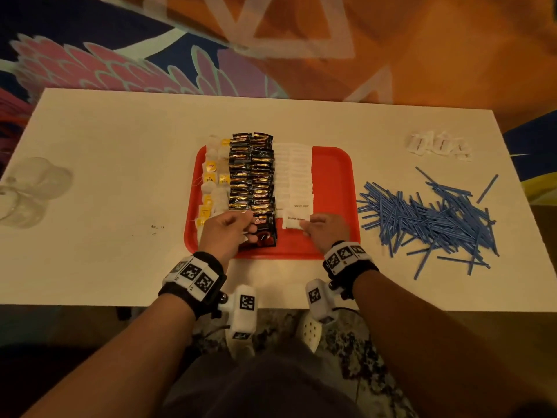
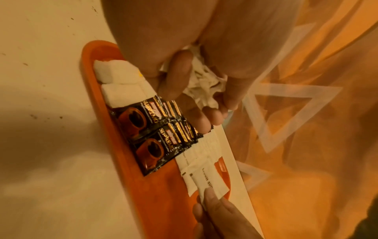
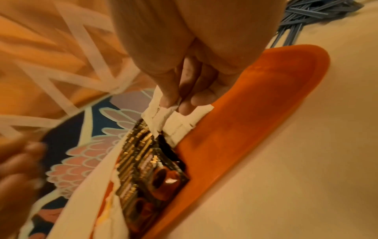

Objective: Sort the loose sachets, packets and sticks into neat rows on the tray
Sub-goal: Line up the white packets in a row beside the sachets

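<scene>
Now the right hand [image 1: 327, 229] pinches a brown sugar sachet [image 1: 297, 221] on the red tray [image 1: 334, 176]; at 9 o'clock, the left hand [image 1: 224, 233] fingers [image 2: 233, 90] grip crumpled white sachets [image 2: 204, 84].

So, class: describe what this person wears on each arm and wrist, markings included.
Both forearms are bare, with no sleeves. The left wrist and the right wrist each carry a black strap set with white blocks printed with black square codes. A white camera unit with the same code hangs below each wrist.
</scene>
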